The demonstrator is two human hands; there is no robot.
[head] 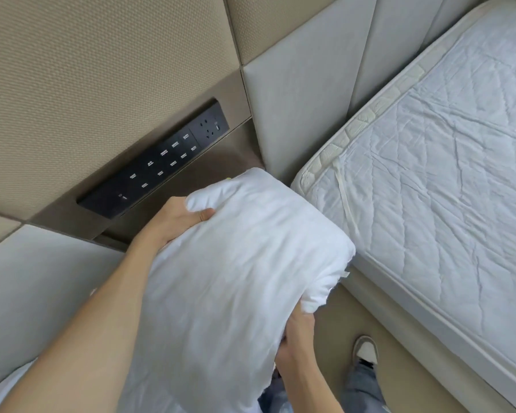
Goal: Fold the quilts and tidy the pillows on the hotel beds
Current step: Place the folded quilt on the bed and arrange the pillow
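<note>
A white pillow (236, 263) hangs in the air between two beds, held by both my hands. My left hand (179, 217) grips its far left corner, thumb pressed on top. My right hand (295, 338) clutches its near right edge from below, partly hidden by the fabric. To the right lies a bed with a bare mattress (429, 180) under a wrinkled white quilted pad. A strip of white bedding (3, 391) shows at the bottom left corner.
A black switch and socket panel (158, 162) is set in the beige wall between two grey padded headboards (298, 108). My shoe (365, 350) and jeans stand on the tan floor in the narrow gap beside the mattress.
</note>
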